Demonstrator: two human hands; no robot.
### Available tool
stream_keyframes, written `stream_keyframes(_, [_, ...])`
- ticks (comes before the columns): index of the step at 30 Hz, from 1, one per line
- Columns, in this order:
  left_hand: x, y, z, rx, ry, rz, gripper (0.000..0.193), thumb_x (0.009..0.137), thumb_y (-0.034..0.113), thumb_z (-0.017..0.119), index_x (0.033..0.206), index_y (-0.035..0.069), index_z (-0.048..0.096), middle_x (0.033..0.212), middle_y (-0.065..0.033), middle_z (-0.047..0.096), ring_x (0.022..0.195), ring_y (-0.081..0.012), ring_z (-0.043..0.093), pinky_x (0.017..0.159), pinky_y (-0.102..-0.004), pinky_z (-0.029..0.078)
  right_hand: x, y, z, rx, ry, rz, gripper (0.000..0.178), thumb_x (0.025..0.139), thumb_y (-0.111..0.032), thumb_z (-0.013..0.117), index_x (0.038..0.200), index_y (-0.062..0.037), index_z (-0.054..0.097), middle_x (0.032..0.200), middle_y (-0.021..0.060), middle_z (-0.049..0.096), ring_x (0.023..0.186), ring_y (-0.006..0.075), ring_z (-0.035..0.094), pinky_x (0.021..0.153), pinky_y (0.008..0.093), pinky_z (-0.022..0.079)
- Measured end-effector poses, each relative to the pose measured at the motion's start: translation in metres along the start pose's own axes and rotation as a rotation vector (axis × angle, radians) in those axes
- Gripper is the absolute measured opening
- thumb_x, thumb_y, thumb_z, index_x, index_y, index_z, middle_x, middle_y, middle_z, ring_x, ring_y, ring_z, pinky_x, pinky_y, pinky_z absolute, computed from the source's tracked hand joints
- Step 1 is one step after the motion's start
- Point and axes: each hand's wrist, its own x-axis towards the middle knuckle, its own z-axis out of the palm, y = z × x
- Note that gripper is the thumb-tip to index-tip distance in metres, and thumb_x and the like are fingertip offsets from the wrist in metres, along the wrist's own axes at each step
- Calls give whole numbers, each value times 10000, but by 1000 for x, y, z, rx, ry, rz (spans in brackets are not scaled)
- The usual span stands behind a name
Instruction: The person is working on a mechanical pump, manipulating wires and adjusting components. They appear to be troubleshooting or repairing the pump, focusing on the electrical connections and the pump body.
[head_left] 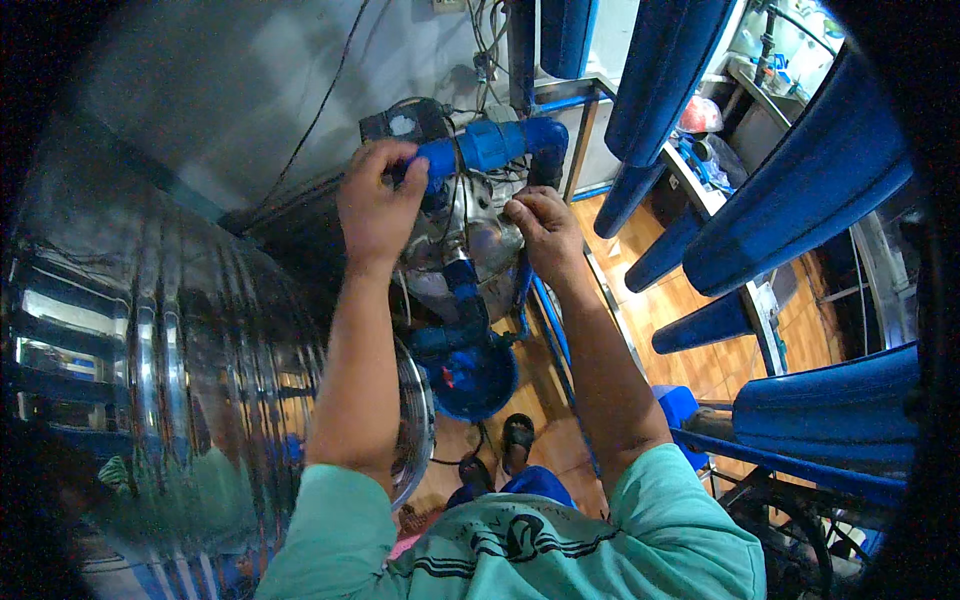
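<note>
My left hand (380, 212) is raised beside the near-left end of a thick blue pipe (490, 147), its fingers curled and thumb close to the pipe. What those fingers hold, if anything, I cannot make out. Lower and to the right, my right hand (548, 228) has thumb and fingertips pinched together in front of a shiny metal pump or tank body (485, 232). Anything in that pinch is too small to tell. A thin dark cord (459, 155) crosses over the pipe between the hands. Below, a narrower blue pipe (463, 285) runs down from a metal fitting.
A large ribbed stainless tank (180, 330) fills the left. A blue bucket (475, 385) stands on the floor beyond my feet. Several long blue padded tubes (800, 190) stick out at the right over orange floor tiles (705, 335). Loose cables (490, 45) hang along the wall.
</note>
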Motion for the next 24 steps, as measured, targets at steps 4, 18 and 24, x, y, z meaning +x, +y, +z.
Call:
stream_keyframes(4, [27, 0, -6, 17, -137, -252, 223, 782, 237, 765, 861, 43, 690, 826, -73, 695, 735, -193, 658, 705, -323, 510, -10, -7, -4, -18, -161, 66, 151, 891, -142, 683, 925, 2, 659, 907, 49, 596, 868, 145, 582, 774, 287, 460])
stream_keyframes(18, [-99, 13, -16, 345, -526, -264, 330, 722, 301, 798, 961, 89, 715, 939, -111, 692, 801, -342, 662, 718, -415, 523, 37, 1, 28, 56, -346, 151, 166, 890, -70, 644, 1018, 31, 676, 943, 85, 697, 875, 157, 655, 804, 291, 515])
stream_keyframes(24, [-92, 16, -16, 239, -312, -42, 273, 779, 269, 751, 961, 71, 703, 954, -134, 675, 834, -344, 654, 690, -421, 517, 26, -11, 34, 352, -275, 328, 182, 874, -59, 658, 1021, 46, 678, 908, 102, 703, 818, 146, 666, 762, 277, 528])
